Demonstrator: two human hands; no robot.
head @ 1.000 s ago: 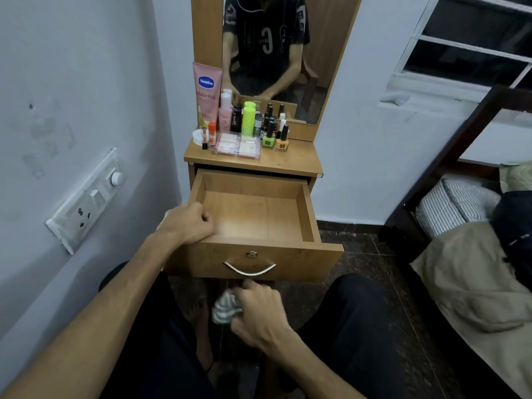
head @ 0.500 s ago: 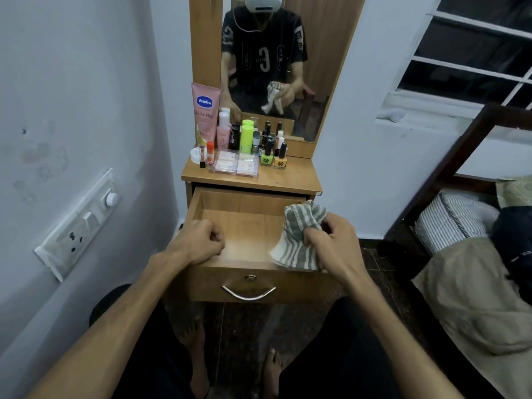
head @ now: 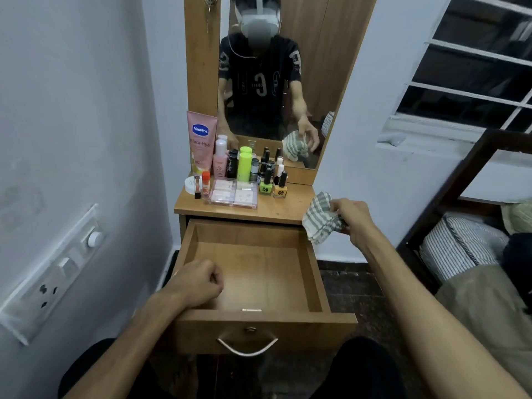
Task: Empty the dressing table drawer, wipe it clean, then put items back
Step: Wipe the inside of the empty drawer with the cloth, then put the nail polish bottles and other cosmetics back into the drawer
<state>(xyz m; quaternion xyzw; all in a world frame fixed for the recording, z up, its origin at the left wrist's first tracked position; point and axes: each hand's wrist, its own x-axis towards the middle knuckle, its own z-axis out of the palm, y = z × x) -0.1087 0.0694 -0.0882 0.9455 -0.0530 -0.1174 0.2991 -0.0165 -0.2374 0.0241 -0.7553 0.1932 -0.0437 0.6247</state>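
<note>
Wooden drawer (head: 253,272): pulled fully out below the tabletop, inside bare, curved metal handle (head: 247,347) on its front.
Left hand (head: 198,283): fingers curled into a loose fist, holding nothing visible, resting at the drawer's near-left corner, knuckles over the front edge; forearm runs down to the lower left.
Right hand (head: 352,218): raised off the drawer's far-right corner, level with the tabletop's right edge; fingers and thumb pinch the cloth; forearm stretches back to the lower right.
Cloth (head: 321,218): white with grey-green stripes, bunched, hanging left of the right hand, partly over the tabletop corner; whether it touches the wood I cannot tell.
Tabletop (head: 290,208): beyond both hands, bare at its right end.
Items: crowded on the tabletop's left and middle, well beyond the left hand — pink tube (head: 200,142), green bottle (head: 245,164), clear box (head: 233,194), two polish bottles (head: 273,187).
Mirror (head: 276,82): behind the items, reflecting the person's arms and the cloth.
Wall sockets (head: 54,272): left of the left forearm.
</note>
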